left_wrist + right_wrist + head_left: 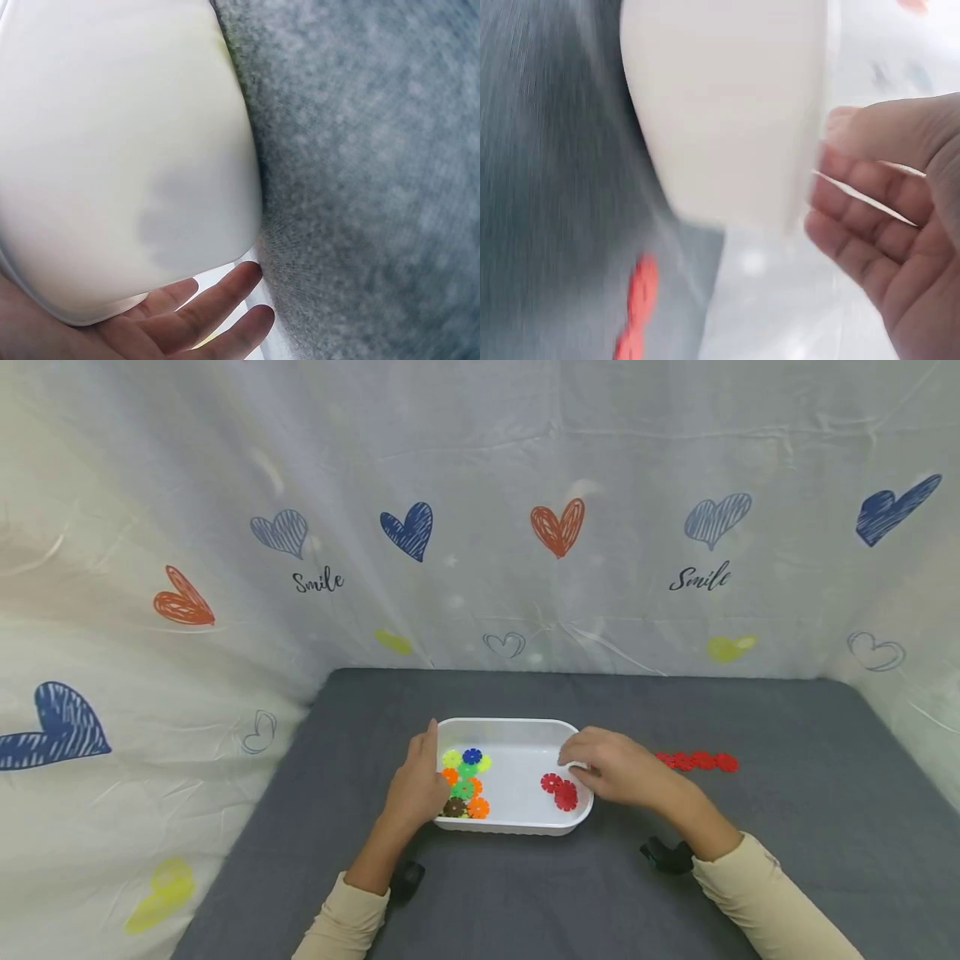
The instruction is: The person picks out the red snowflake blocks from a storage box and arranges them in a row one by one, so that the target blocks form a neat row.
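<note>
A white tray [517,768] stands on the grey cloth between both hands. At its left end my left hand [418,785] grips the side wall, with the thumb over the rim and fingers [217,307] along the outside. My right hand [611,766] is at the tray's right end, thumb and fingers apart near the rim; no piece shows between them. Several red flower-shaped plastic discs [566,796] lie in the tray's right part. Mixed green, orange, yellow, blue and brown flower discs [463,788] are gathered on its left side.
A row of joined red flower discs [703,761] lies on the cloth right of the tray, partly behind the right hand. Grey cloth [525,893] covers the table. A white curtain [480,460] printed with hearts hangs behind it.
</note>
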A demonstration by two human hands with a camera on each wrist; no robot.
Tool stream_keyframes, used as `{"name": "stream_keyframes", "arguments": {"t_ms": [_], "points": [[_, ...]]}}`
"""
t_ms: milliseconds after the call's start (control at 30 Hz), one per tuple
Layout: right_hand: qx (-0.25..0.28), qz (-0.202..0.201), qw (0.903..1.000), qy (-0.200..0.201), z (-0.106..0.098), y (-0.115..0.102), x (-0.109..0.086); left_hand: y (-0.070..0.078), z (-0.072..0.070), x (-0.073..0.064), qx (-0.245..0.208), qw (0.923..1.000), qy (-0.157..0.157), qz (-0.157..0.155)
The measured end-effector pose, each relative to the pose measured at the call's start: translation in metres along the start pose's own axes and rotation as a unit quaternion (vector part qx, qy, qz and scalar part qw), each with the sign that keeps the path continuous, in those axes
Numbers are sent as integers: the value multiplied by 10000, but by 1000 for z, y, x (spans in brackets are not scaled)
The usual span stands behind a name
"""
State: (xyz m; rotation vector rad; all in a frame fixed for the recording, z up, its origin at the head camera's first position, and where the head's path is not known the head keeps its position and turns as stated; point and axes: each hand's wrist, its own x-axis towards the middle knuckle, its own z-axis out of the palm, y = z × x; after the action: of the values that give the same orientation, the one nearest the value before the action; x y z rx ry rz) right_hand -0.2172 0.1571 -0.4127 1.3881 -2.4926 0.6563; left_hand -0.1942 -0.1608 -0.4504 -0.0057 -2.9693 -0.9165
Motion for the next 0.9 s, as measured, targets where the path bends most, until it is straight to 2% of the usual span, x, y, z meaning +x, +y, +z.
{"name": "stream_keyframes", "arguments": {"t_ms": [100,200,267,367,500,733,900], "points": [[72,130,9953,-960,11,-10,14,0,1,0,13,10000,-2,-46],[-116,526,9820,-1809,19,-17,25,0,1,-1,58,10000,-46,-60],[-392,747,9731,-2146,24,-19,31,0,1,-1,75,10000,-8,-34],[-754,891,9650,-2349,31,-19,39,-1,1,-1,69,10000,53,-3],[-879,978,9645,-2291,39,-16,43,-1,1,-2,123,9999,21,-11],[-1075,771,9821,-1340,52,-10,38,0,0,-1,109,9999,25,-14],[-1238,855,9824,-1108,57,-10,37,0,-1,0,74,10000,-13,3]]}}
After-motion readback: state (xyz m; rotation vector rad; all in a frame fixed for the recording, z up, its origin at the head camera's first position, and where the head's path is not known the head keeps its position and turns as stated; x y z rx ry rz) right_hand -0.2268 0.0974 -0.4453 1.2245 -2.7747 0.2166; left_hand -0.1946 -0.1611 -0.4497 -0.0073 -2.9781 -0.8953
